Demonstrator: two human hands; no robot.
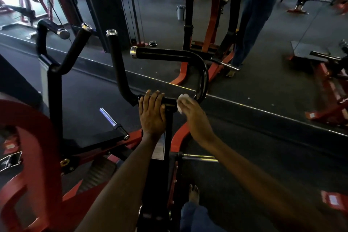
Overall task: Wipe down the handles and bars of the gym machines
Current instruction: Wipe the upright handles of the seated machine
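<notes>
Black steel crossbar (170, 102) is the part being cleaned, at the top of the machine's central post directly in front of the person. The left hand (151, 113) lies over the crossbar's left end, fingers curled loosely over the top and thumb on the near side, bracing the bar. Just beside it, the right hand (194, 115) presses a small white cloth (183, 100) against the bar where it starts to bend upward; the fingers are closed around the wad, though blur hides their exact wrap.

To do this stroke well, the person should probably keep the left hand firm so the handle does not swing, fold the cloth around the tube rather than dabbing its top face, and drag it in one continuous pass around the curve. The underside and far side of the tube likely need a twist of the wrist to reach.

Farther along, the curved handle (204, 75) rises and doubles back to a chrome end cap (134, 52), and an upright grip (115, 56) stands to the left; both likely need the same wrapped pass. The matching left-side handles (62, 47) stand beyond, near a mirror wall.
</notes>
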